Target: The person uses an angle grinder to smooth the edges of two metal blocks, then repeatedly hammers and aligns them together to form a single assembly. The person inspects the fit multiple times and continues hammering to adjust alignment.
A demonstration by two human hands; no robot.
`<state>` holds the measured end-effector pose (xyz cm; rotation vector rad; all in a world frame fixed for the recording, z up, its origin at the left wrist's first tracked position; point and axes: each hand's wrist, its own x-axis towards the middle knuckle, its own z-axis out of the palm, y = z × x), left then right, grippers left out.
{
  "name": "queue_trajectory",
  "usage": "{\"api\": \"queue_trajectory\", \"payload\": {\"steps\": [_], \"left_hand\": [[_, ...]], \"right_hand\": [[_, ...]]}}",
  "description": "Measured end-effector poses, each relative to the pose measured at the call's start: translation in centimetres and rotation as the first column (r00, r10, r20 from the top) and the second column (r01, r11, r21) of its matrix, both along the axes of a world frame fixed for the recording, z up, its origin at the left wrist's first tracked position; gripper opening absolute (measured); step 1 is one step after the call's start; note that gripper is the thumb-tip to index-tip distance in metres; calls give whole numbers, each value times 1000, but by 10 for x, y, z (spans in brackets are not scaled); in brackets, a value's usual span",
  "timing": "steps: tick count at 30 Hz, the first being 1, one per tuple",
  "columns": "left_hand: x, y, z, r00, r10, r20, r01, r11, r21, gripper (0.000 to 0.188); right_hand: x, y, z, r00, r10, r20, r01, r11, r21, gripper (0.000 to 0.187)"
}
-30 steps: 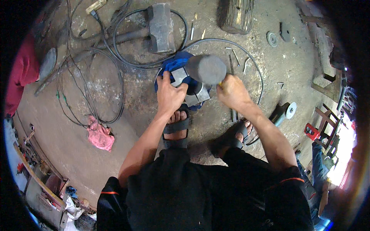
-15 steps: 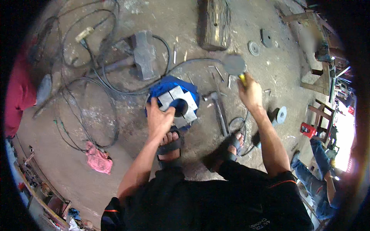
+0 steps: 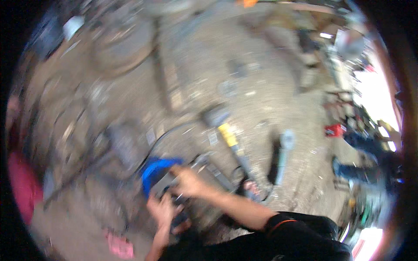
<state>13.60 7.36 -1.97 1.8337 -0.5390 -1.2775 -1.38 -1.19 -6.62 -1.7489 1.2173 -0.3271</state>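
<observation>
The picture is smeared by motion. A grey metal block piece (image 3: 160,186) sits on a bright blue base (image 3: 150,174) on the floor before me. My left hand (image 3: 163,211) is at its near side, thumb and fingers closed at its edge. From the right, my right hand (image 3: 191,182) reaches across and closes on the piece's far right side, fingertips by the blue. An angle grinder (image 3: 227,135) with a yellow body lies on the floor beyond my right hand. Fine detail between the two hands is blurred.
A large hammer head (image 3: 126,145) and loops of cable lie left of the blue base. Another hammer (image 3: 215,174) is to its right, with a pale blue power tool (image 3: 285,152) farther right. A pink cloth (image 3: 119,244) lies at lower left. Another person's jeans (image 3: 361,172) show at right.
My right hand has put the angle grinder down on the floor and come over to the metal piece beside my left hand. The whole view has swung, shifting the blue base down and left.
</observation>
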Motion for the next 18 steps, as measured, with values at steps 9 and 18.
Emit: {"api": "queue_trajectory", "payload": {"steps": [9,18], "left_hand": [[44,32,-31,900,-45,-434,-37,984,-177,64],[40,13,13,960,-173,-219,158,984,-85,81]], "right_hand": [[27,24,35,974,-216,72,209,974,87,85],[15,12,78,980,-155,125,111,946,304,84]]}}
